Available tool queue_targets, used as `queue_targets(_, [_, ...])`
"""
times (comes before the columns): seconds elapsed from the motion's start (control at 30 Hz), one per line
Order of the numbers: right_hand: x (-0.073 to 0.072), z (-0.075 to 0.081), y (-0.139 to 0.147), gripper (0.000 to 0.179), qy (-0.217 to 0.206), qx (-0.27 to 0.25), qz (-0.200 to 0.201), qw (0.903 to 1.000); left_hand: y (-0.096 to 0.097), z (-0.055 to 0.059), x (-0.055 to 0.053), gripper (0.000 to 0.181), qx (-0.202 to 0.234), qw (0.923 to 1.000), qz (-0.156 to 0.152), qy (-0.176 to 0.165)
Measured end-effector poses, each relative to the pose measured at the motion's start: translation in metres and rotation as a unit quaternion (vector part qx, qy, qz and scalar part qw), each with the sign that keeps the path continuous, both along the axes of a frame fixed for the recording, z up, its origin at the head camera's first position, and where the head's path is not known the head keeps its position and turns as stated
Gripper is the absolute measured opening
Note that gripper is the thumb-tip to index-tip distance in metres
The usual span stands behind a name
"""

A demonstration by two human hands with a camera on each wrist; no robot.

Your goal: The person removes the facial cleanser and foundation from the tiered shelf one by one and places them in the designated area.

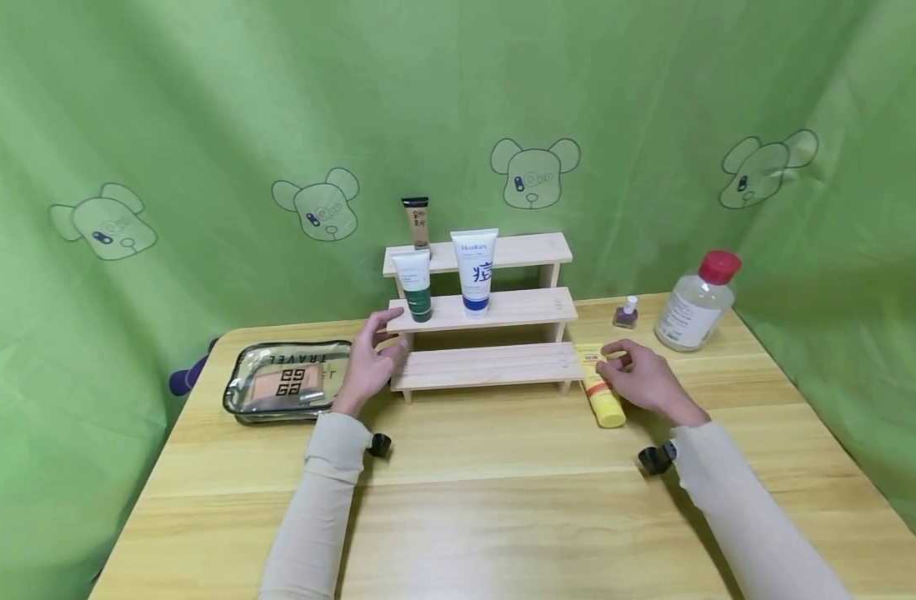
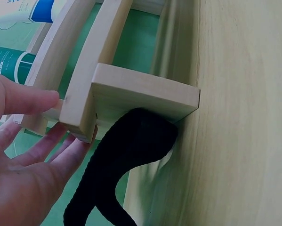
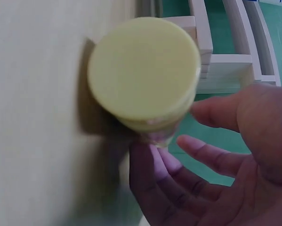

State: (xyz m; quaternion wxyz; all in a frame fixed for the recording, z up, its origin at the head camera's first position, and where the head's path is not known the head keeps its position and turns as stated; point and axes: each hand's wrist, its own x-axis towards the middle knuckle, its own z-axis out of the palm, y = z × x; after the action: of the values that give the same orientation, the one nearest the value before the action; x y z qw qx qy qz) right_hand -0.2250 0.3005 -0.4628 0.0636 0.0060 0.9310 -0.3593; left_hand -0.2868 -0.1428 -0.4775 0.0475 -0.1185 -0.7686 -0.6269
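Note:
A three-tier wooden rack [image 1: 488, 367] stands at the middle of the table. My left hand [image 1: 371, 354] is at its left end, thumb and fingers spread beside the shelf ends; in the left wrist view the fingertips [image 2: 79, 146] meet the lower shelf's end. To the right of the rack lies a yellow tube [image 1: 602, 396], its round cap [image 3: 143, 70] facing the right wrist camera. My right hand [image 1: 641, 379] reaches over the tube's right edge, thumb and fingers apart around it. A green-and-white tube [image 1: 416, 283] and a white-and-blue tube [image 1: 475, 271] stand on the middle shelf.
A brown tube [image 1: 417, 223] with a black end stands on the top shelf. At the left lies a clear travel pouch [image 1: 266, 404] with items inside. Nail polish [image 1: 626, 313] and a red-capped clear bottle [image 1: 693, 308] are at the back right, before a green curtain [image 1: 427, 100].

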Motion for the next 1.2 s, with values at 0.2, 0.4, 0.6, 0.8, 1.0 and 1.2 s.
queue_targets(0.2, [-0.003, 0.011, -0.001, 0.050, 0.047, -0.018, 0.005, 0.9987, 0.002, -0.001, 0.001, 0.060, -0.003, 1.0000, 0.003, -0.004])
queue_targets(0.4, [-0.002, 0.026, -0.009, 0.045, 0.074, -0.053, 0.003, 0.9958, 0.002, 0.001, 0.002, 0.060, -0.009, 0.9999, 0.004, -0.006])
queue_targets(0.6, [-0.001, 0.044, -0.022, 0.043, 0.109, -0.109, 0.009, 0.9880, 0.001, 0.002, 0.000, 0.060, -0.007, 1.0000, 0.002, -0.003])
queue_targets(0.8, [-0.004, 0.066, -0.045, 0.046, 0.129, -0.198, 0.029, 0.9713, 0.001, 0.001, -0.001, 0.061, 0.005, 1.0000, 0.001, -0.003])
queue_targets(1.0, [-0.011, 0.079, -0.065, 0.043, 0.143, -0.229, 0.046, 0.9618, 0.002, 0.002, 0.000, 0.061, 0.005, 1.0000, -0.001, -0.005])
queue_targets(1.2, [-0.025, 0.084, -0.079, 0.047, 0.148, -0.266, 0.052, 0.9511, 0.002, 0.003, 0.001, 0.060, 0.002, 1.0000, 0.000, -0.007])
